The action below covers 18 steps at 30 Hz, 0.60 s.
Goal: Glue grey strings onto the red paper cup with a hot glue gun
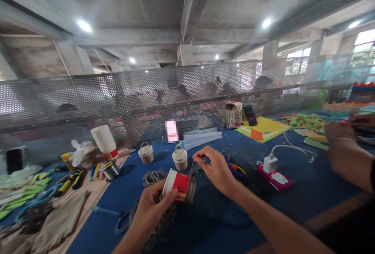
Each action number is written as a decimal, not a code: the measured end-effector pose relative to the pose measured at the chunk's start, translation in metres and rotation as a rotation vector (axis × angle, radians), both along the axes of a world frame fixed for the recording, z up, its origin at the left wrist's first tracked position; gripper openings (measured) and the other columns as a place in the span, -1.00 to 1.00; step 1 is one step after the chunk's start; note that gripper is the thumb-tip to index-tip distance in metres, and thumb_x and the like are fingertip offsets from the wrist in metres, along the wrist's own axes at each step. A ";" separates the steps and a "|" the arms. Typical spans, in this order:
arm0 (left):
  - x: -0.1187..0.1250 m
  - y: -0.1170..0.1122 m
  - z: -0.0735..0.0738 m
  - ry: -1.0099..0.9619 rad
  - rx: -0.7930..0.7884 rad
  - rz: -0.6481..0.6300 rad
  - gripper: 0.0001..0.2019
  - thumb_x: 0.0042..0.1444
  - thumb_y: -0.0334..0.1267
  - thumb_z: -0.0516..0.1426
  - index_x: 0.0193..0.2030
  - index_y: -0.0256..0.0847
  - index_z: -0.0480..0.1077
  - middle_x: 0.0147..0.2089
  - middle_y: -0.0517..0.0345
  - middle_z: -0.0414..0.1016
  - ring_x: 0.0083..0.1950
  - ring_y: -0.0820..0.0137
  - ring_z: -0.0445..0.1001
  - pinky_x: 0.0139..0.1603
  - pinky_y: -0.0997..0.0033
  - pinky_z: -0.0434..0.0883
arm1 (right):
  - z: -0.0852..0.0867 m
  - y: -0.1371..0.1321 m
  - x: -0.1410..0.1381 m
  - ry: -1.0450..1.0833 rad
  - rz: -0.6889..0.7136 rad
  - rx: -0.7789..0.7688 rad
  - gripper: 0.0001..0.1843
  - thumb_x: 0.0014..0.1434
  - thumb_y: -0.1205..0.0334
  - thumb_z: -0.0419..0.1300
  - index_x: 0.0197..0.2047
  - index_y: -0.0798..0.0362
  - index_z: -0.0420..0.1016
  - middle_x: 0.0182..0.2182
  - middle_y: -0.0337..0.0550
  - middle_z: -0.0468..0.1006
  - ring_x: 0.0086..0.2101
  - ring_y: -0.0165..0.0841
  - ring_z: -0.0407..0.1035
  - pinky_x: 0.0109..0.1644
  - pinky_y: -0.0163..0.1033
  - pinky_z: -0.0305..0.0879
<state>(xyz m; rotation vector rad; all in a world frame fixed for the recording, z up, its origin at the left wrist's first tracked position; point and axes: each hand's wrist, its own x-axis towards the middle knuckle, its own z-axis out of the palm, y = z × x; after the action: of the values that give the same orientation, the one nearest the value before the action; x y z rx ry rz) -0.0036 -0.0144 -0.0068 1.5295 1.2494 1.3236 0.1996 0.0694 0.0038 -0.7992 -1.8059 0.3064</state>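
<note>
My left hand is wrapped round a red and white paper cup, which lies tilted on its side. Grey cord winds round the right-hand end of the cup. From there a strand runs up to the pinched fingertips of my right hand. Under and behind the cup a loose heap of grey cord spreads over the blue table. Two small cord-wrapped cup baskets with handles, a left one and a right one, stand upright just beyond.
To the left are stacked paper cups, a wire spool, scissors and a work glove. At right, a charger sits on a magenta box. Another person's arm reaches in beyond it. A perforated metal screen closes the back.
</note>
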 end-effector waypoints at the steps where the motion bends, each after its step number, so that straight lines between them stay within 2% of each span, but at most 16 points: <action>1: 0.000 0.000 0.001 0.003 -0.006 -0.003 -0.69 0.03 -0.05 0.27 -0.22 -0.26 0.62 -0.35 0.06 0.64 -0.33 0.29 0.51 -0.31 0.46 0.40 | 0.000 0.000 0.000 0.001 0.002 -0.009 -0.92 0.23 0.35 0.23 -0.27 -0.02 0.52 -0.29 -0.24 0.56 -0.22 -0.31 0.44 -0.08 -0.22 0.25; 7: -0.005 0.004 0.000 0.036 0.006 -0.020 -0.69 0.04 -0.06 0.26 -0.20 -0.26 0.61 -0.35 0.05 0.63 -0.33 0.29 0.50 -0.32 0.47 0.39 | 0.001 -0.001 0.001 0.024 0.013 -0.044 -0.93 0.26 0.32 0.19 -0.27 -0.01 0.49 -0.28 -0.21 0.55 -0.22 -0.30 0.43 -0.09 -0.22 0.26; 12: -0.008 0.006 -0.004 0.039 -0.006 -0.027 -0.69 0.07 -0.06 0.25 -0.19 -0.25 0.61 -0.33 0.07 0.63 -0.32 0.31 0.50 -0.31 0.49 0.38 | 0.001 -0.002 0.001 0.064 0.023 -0.024 -0.93 0.27 0.33 0.17 -0.25 0.00 0.46 -0.27 -0.19 0.54 -0.23 -0.30 0.42 -0.08 -0.21 0.26; 18: -0.007 0.004 -0.001 0.020 -0.006 -0.033 -0.69 0.06 -0.05 0.25 -0.22 -0.26 0.60 -0.34 0.08 0.62 -0.33 0.34 0.48 -0.32 0.51 0.37 | 0.000 -0.004 0.000 0.106 0.027 0.007 -0.92 0.30 0.32 0.12 -0.23 0.00 0.43 -0.25 -0.18 0.51 -0.23 -0.29 0.39 -0.09 -0.19 0.26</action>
<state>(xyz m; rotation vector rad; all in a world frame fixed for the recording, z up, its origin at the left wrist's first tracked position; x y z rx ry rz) -0.0109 -0.0101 -0.0074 1.5563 1.2340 1.2847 0.1998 0.0654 0.0035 -0.7409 -1.7185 0.3539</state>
